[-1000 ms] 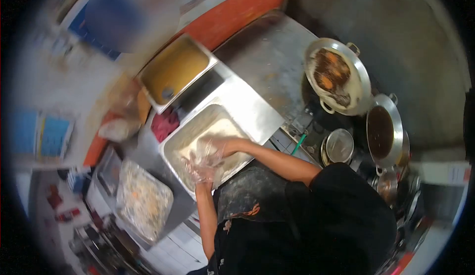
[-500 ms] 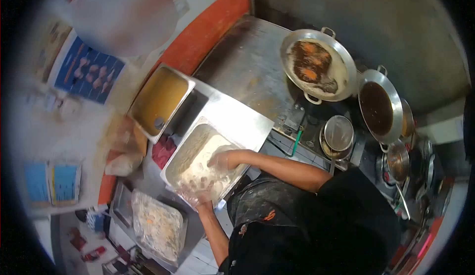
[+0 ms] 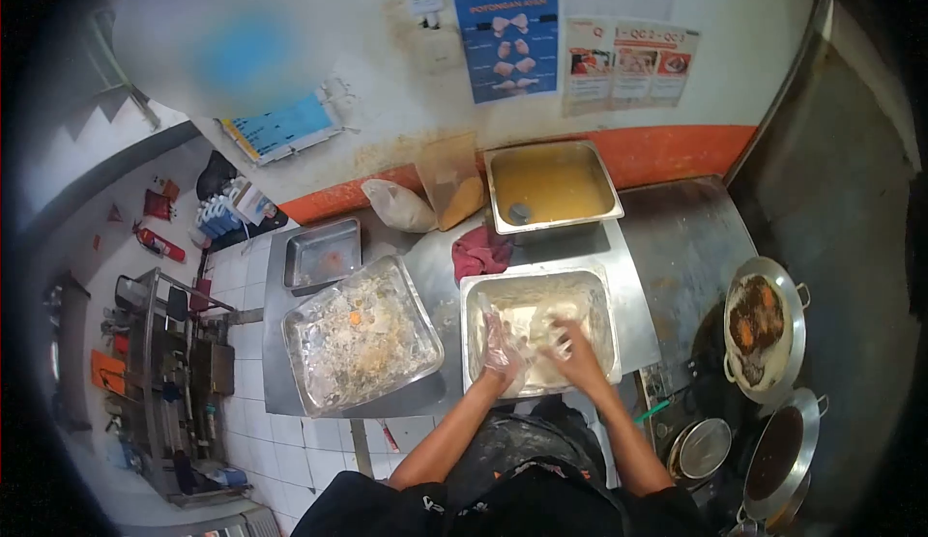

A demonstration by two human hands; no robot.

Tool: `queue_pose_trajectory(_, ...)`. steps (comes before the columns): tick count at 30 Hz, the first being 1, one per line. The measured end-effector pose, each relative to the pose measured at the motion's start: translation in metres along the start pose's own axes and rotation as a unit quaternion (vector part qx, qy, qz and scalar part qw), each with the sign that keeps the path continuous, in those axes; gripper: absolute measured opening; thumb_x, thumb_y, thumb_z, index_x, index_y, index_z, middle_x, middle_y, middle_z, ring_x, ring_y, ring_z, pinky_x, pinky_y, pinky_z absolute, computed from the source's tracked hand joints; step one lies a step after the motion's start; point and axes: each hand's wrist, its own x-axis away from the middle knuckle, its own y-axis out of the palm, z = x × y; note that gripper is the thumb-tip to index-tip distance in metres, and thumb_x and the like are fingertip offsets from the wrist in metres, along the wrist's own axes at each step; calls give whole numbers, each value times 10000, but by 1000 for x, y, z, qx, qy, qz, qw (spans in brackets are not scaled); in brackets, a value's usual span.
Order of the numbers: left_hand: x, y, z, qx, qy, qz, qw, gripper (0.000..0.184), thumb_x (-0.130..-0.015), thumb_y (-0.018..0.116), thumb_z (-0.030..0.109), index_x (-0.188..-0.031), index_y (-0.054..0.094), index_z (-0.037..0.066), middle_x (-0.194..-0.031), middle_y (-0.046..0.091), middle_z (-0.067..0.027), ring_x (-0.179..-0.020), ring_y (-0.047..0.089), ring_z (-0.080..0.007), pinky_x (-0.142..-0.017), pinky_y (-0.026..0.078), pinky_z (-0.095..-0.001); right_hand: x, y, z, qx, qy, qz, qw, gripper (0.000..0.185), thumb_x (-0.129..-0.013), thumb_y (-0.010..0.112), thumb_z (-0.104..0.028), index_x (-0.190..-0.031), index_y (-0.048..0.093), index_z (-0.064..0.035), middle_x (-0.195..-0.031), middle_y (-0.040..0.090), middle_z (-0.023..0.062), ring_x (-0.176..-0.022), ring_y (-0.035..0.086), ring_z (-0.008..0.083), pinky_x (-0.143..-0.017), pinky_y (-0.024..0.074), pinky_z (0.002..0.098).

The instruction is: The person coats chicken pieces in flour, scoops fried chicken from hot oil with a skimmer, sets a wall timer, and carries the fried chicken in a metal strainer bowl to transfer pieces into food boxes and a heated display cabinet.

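A steel pan of pale flour stands on the counter right in front of me. Clear plastic gloves, dusted with flour, cover both my hands. My left hand is over the left part of the pan, its fingers stretched toward the far side. Over the pan's right part, my right hand has bent fingers turned toward the left hand. Loose glove plastic and blur hide whether anything is in it. Beyond the pan lie a dark red cloth and a deep tray of yellowish liquid.
To the left stands a plastic-lined tray of floury crumbs, with a smaller steel tray behind it. A bag of white powder leans near the wall. At right are a wok of frying food, a dark-oil wok and a strainer.
The view has swung left, so the woks now sit at the far right. My hands have come up out of the flour, the left fingers now pointing away from me.
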Motion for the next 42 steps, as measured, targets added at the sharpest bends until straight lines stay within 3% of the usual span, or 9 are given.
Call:
queue_pose_trajectory(6, -25, -35, 10, 117, -13, -67, 991, 903, -733, 380, 767, -1431, 51, 298, -1485, 102, -26, -1286, 257, -358, -988, 283, -525, -2, 58, -45, 21, -78, -52, 995, 277, -763, 668, -160, -991, 611, -13, -895, 603, 123, -798, 570, 241, -696, 455, 322)
queue_pose_trajectory(15, -42, -68, 5, -259, 217, -230, 912, 673, -877, 222, 624, -1419, 151, 231, -1477, 146, -32, -1339, 161, -247, -1084, 144, -457, 10, 71, -49, 95, -115, -74, 986, 118, -804, 599, -134, -853, 606, -27, -782, 574, 144, -762, 558, 299, -685, 439, 363)
queue_pose_trajectory(21, -69, -102, -15, -63, 59, -109, 990, 698, -893, 209, 591, -1431, 110, 158, -1476, 168, -32, -1369, 81, -231, -1106, 30, -422, -26, 7, -9, 231, 42, 87, 968, 563, -701, 704, -385, -1154, 534, -96, -996, 599, 140, -926, 570, 330, -760, 476, 404)
queue_pose_trajectory(24, -71, -112, -16, -371, 272, -197, 866, 680, -902, 212, 561, -1433, 93, 152, -1481, 151, -32, -1375, 60, -217, -1107, -11, -422, -39, -8, 56, 319, -3, 92, 943, 496, -692, 707, -294, -1108, 541, -80, -960, 604, 157, -884, 580, 365, -738, 465, 440)
queue_pose_trajectory(26, -43, -66, 13, -71, -3, -18, 997, 677, -907, 201, 557, -1430, 108, 138, -1488, 128, -26, -1375, 60, -194, -1108, -2, -415, -55, -21, 85, 328, 13, 19, 944, 412, -688, 710, -207, -1045, 567, -59, -915, 614, 167, -854, 589, 381, -720, 454, 458)
queue_pose_trajectory(34, -34, -63, 1, -198, -7, -17, 980, 636, -923, 346, 363, -1413, 112, 32, -1486, 129, -67, -1369, 110, -193, -1112, 83, -312, -96, -65, 53, 298, 29, 130, 945, 248, -725, 646, -87, -948, 596, 10, -839, 620, 231, -778, 621, 350, -688, 486, 400)
queue_pose_trajectory(37, -74, -110, -15, -791, 337, -208, 467, 549, -894, 459, 336, -1312, 374, -9, -1348, 382, -195, -1216, 399, -331, -982, 349, -380, -75, -60, 63, 178, -30, 203, 962, 430, -751, 650, -90, -1157, 521, -25, -1075, 591, 198, -829, 626, 260, -745, 487, 338)
queue_pose_trajectory(39, -21, -19, 1, -729, 149, -117, 658, 625, -878, 465, 441, -1308, 389, -7, -1337, 384, -221, -1205, 393, -378, -1014, 302, -406, -36, -54, 36, 110, 5, 257, 960, 409, -767, 642, -109, -1155, 526, -53, -1082, 584, 168, -818, 618, 238, -747, 484, 326)
queue_pose_trajectory(42, -70, -61, -17, -647, 446, -353, 509, 572, -910, 388, 444, -1319, 401, 44, -1338, 378, -236, -1222, 386, -351, -1006, 301, -388, 59, -58, 18, 55, 109, 336, 934, 308, -783, 629, -127, -1067, 575, -22, -964, 642, 93, -717, 615, 191, -706, 490, 311)
